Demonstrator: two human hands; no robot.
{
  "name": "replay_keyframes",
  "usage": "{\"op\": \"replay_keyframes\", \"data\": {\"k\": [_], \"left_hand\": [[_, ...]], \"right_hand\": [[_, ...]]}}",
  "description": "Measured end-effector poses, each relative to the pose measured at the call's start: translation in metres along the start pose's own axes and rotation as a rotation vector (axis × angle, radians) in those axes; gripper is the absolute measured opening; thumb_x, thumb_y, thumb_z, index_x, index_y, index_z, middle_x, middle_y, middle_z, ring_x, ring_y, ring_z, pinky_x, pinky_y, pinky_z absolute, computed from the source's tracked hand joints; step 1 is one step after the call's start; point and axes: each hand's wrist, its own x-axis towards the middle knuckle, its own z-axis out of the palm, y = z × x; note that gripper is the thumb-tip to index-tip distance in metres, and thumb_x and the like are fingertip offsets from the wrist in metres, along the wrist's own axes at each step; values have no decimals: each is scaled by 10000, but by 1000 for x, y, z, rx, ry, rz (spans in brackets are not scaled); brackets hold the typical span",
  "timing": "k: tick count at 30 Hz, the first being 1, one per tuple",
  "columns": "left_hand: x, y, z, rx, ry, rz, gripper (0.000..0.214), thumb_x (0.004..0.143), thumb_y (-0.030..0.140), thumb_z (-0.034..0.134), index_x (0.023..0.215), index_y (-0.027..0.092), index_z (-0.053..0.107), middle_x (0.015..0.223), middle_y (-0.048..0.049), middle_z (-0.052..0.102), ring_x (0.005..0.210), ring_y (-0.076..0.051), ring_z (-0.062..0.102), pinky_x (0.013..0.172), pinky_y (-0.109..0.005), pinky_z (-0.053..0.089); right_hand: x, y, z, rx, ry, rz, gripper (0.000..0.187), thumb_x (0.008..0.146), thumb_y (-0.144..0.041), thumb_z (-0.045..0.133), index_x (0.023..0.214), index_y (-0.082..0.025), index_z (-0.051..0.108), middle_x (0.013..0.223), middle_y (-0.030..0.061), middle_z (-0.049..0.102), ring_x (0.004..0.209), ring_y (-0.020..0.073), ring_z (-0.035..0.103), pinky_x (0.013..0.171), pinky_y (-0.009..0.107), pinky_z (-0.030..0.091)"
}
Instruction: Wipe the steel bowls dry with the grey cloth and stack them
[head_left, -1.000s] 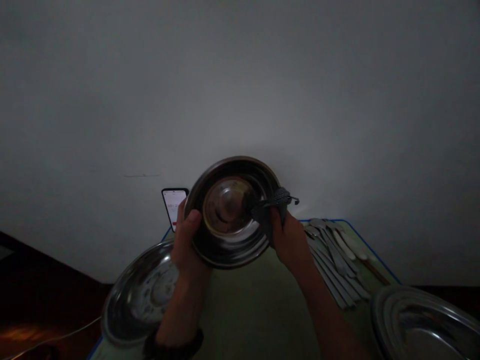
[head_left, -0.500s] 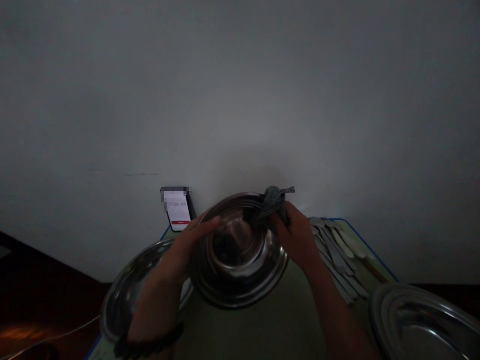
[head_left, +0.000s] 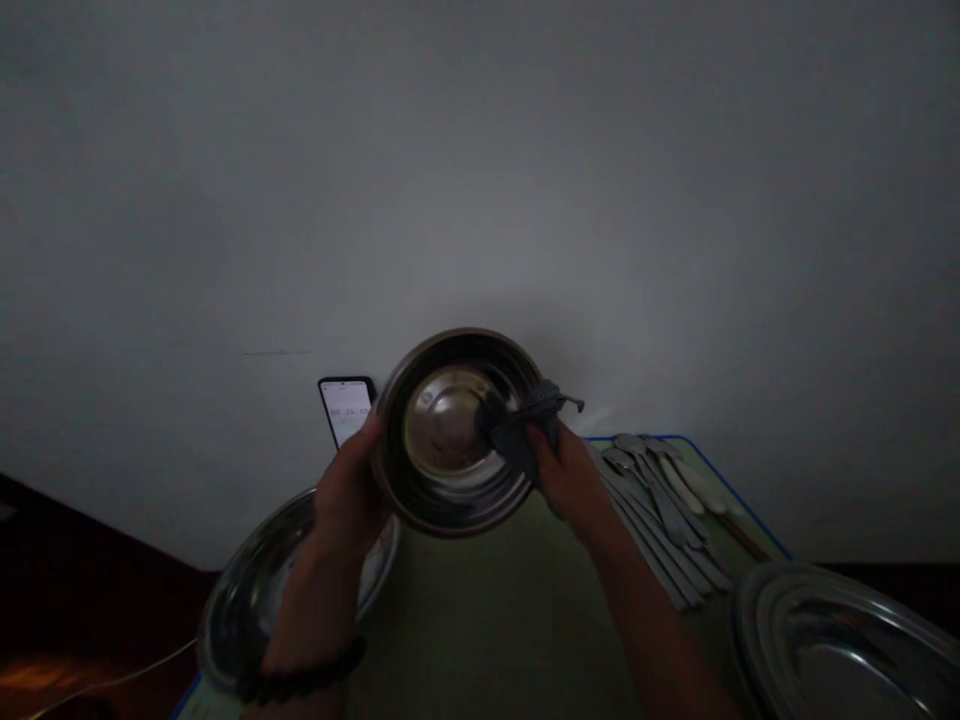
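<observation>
I hold a round steel bowl (head_left: pixel 439 495) up above the table, tilted so its inside faces me. My left hand (head_left: pixel 349 495) grips its left rim, fingers wrapped behind it. My right hand (head_left: pixel 574 480) is closed on a grey cloth (head_left: pixel 525 425) pressed against the inside of the bowl at its right side. A dark bead bracelet sits on my left wrist.
A steel plate (head_left: pixel 247 600) lies on the green table (head_left: pixel 480 620) at the left, another steel plate (head_left: pixel 825 640) at the lower right. Several spoons (head_left: pixel 664 510) lie in a row at the right. A lit phone (head_left: pixel 346 408) leans on the wall behind.
The bowl dipped down flat toward the table half a second ago and is now raised and tilted up again. My right hand with the cloth stayed at its right rim.
</observation>
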Motion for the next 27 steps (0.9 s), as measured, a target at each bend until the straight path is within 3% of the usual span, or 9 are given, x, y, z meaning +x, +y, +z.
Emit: {"op": "replay_keyframes", "data": {"k": [3, 7, 10, 13, 17, 19, 21, 24, 27], "left_hand": [[-3, 12, -14, 69, -170, -182, 279, 652, 407, 699, 858, 222, 735, 811, -54, 757, 1008, -332, 664, 801, -397, 573], [-7, 11, -13, 173, -262, -265, 380, 588, 296, 783, 950, 194, 730, 817, -61, 760, 963, -330, 682, 797, -382, 571], [-9, 3, 1, 77, -178, -94, 383, 603, 346, 778, 952, 198, 725, 825, -49, 759, 984, -318, 675, 827, -369, 562], [-13, -12, 17, -22, -52, 139, 372, 661, 404, 735, 991, 234, 710, 940, -17, 751, 1095, -290, 627, 906, -346, 525], [-15, -45, 29, 30, 232, 395, 433, 776, 397, 622, 1190, 271, 610, 1221, 5, 658, 1285, -237, 477, 1030, -337, 419], [-14, -54, 30, 85, 285, 416, 427, 761, 345, 630, 1177, 250, 607, 1218, -14, 659, 1309, -238, 449, 1027, -345, 419], [-10, -53, 29, 94, 186, 333, 425, 703, 291, 668, 1122, 236, 631, 1145, -27, 691, 1276, -252, 487, 992, -349, 452], [-5, -33, 23, 57, -45, 159, 418, 615, 274, 687, 1029, 217, 671, 1021, -37, 730, 1148, -294, 591, 897, -374, 521], [-2, -10, 14, 64, -172, 14, 307, 638, 331, 660, 903, 189, 717, 909, -60, 747, 1052, -315, 640, 839, -388, 550]], "right_hand": [[2, -5, -18, -105, -36, -106, 276, 873, -404, 455, 847, -168, 596, 828, 67, 663, 771, 204, 598, 694, 302, 421], [1, -15, -28, -164, 140, -219, 244, 815, -402, 540, 673, -210, 489, 681, -10, 551, 648, 150, 489, 634, 272, 374], [-2, -18, -18, -46, 317, -173, 216, 819, -410, 526, 738, -210, 514, 717, -1, 565, 669, 154, 485, 646, 276, 386], [-7, -18, 4, 125, 419, -51, 275, 860, -428, 448, 929, -184, 555, 878, 71, 627, 799, 193, 547, 722, 307, 414], [-13, -15, 33, 215, 370, 138, 369, 861, -478, 409, 989, -158, 540, 968, 143, 638, 876, 239, 584, 752, 339, 430], [-11, -12, 34, 205, 314, 160, 381, 854, -491, 405, 980, -156, 538, 963, 150, 641, 869, 247, 592, 748, 346, 433], [-6, -8, 21, 160, 289, 136, 376, 844, -498, 417, 963, -165, 542, 944, 137, 645, 857, 248, 592, 750, 352, 430], [5, -4, -11, 54, 304, 46, 357, 832, -501, 450, 922, -176, 564, 913, 106, 645, 847, 242, 576, 747, 349, 420], [9, -6, -37, -24, 184, -56, 307, 838, -477, 477, 837, -184, 569, 770, 35, 616, 722, 190, 537, 657, 298, 402]]}}
